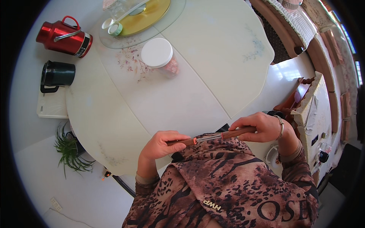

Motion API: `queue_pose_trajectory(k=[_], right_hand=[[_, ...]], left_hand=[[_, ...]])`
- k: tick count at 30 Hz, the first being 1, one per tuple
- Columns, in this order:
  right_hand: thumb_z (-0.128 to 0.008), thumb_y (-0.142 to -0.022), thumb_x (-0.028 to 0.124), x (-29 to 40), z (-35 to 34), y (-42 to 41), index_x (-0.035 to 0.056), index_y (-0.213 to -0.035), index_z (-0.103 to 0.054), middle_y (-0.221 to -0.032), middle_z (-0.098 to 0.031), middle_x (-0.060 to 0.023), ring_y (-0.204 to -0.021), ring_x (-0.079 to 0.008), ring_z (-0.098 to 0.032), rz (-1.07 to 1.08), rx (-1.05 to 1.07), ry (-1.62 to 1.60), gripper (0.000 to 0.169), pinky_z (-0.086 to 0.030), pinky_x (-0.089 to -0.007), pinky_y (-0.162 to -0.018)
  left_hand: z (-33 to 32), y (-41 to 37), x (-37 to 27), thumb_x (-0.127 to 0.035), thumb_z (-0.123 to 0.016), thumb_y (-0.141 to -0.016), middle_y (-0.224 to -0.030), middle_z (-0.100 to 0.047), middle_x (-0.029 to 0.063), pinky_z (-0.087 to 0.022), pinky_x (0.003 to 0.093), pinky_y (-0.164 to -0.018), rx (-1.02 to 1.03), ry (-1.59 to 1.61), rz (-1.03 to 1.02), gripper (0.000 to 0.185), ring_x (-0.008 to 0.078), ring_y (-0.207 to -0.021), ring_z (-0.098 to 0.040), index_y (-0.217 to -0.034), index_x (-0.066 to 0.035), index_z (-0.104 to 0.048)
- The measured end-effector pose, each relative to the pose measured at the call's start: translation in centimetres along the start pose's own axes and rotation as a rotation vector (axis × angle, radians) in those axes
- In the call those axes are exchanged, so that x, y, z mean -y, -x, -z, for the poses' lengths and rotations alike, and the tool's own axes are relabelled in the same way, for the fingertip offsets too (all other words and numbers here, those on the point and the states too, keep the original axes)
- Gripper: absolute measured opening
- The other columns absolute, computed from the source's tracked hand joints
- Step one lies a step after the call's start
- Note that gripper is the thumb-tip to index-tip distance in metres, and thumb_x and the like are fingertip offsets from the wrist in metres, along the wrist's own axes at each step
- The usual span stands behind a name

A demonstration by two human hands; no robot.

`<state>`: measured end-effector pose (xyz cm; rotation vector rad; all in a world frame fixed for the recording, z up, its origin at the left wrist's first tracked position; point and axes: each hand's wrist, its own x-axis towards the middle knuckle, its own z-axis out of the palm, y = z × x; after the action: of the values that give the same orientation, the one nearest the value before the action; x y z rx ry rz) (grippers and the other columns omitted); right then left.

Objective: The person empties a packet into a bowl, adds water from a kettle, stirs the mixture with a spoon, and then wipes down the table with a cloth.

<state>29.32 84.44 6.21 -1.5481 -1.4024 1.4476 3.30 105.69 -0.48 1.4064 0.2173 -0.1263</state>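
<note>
My left hand (162, 144) grips a brown, wood-look handle (182, 141) with a red ring at its inner end. A second, similar handle (239, 132) is held in my right hand (258, 127), which wears a bangle. Thin metal rods (209, 138) run between the two handles, just in front of my patterned top; the kind of tool cannot be told. Beyond the hands, a clear plastic jar with a white lid (157, 53) and reddish contents stands on the pale table (171, 105).
A glass turntable (178, 17) with small lids lies at the table's far side. A red vacuum flask (64, 38) and a dark kettle (59, 73) stand at the left, above a potted plant (68, 145). A cluttered side cabinet (315, 119) is at the right.
</note>
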Motion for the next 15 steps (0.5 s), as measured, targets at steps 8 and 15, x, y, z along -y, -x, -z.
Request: queue_pose_trajectory(k=[8, 15], right_hand=[[-0.065, -0.081, 0.017, -0.6, -0.4, -0.4, 0.0059, -0.106, -0.055, -0.074, -0.063, -0.0104, -0.066, -0.0251, -0.062, 0.049, -0.04, -0.017, 0.029, -0.047, -0.0303, -0.06], [-0.07, -0.077, 0.019, 0.4, -1.5, -0.5, 0.0042, -0.094, -0.055, -0.069, -0.062, -0.0094, -0.062, -0.0251, -0.061, -0.02, -0.123, 0.048, 0.027, -0.046, -0.0309, -0.056]], left_hand=[[-0.5, -0.2, -1.0, -0.01, -0.068, -0.079, -0.077, -0.062, 0.003, -0.039, 0.0218, -0.058, -0.039, -0.068, 0.01, 0.023, 0.0089, -0.066, -0.052, -0.101, -0.001, -0.066], [-0.8, -0.2, -1.8, -0.008, -0.067, -0.079, -0.083, -0.065, 0.0047, -0.041, 0.0217, -0.061, -0.059, -0.148, -0.003, 0.021, 0.0094, -0.07, -0.056, -0.099, -0.001, -0.066]])
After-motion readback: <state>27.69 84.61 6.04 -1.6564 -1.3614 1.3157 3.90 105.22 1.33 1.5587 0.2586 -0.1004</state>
